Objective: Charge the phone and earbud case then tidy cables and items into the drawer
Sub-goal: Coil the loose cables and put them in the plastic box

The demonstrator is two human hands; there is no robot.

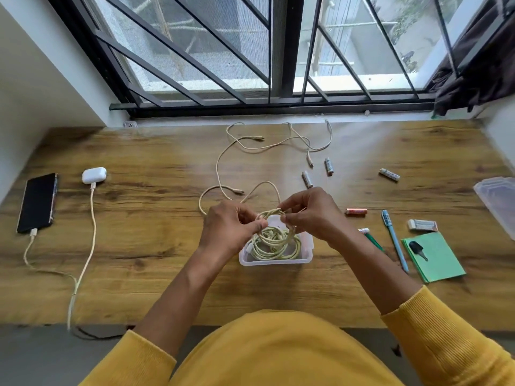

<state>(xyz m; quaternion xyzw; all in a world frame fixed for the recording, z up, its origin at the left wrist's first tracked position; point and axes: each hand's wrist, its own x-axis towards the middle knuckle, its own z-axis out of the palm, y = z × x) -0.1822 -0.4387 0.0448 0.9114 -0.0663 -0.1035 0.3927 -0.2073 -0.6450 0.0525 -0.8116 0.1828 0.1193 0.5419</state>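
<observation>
- Left hand (231, 229) fingers pinch the near-left side of a cream braided cable loop (274, 218); right hand (309, 213) fingertips pinch its right side, both clenched on the cable just above the tub.
- Loop held roughly flat, long axis running left-right between the hands; loose tail (220, 168) trails far-left across the table, so coiling isn't finished.
- Directly under the hands: small clear plastic tub (276, 260) already holding coiled cream cables (278, 245).
- Step, as I judge it: charging looks done, now winding spare cable for tidying. Next move calls for drawing in the tail, closing the coil, lowering it into the tub.
- Black phone (37, 203) far left, long axis near-far, cable plugged at its near end; white earbud case (94, 174) just right of it, plug entering on its near side.
- Another loose cream cable (278, 143) lies far centre by the window.
- Right side: scattered batteries (306, 179), blue pen (394, 238), green notepad (433, 257) with a dark key (417, 249) on it.
- Wooden table (156, 246); no drawer in view.
</observation>
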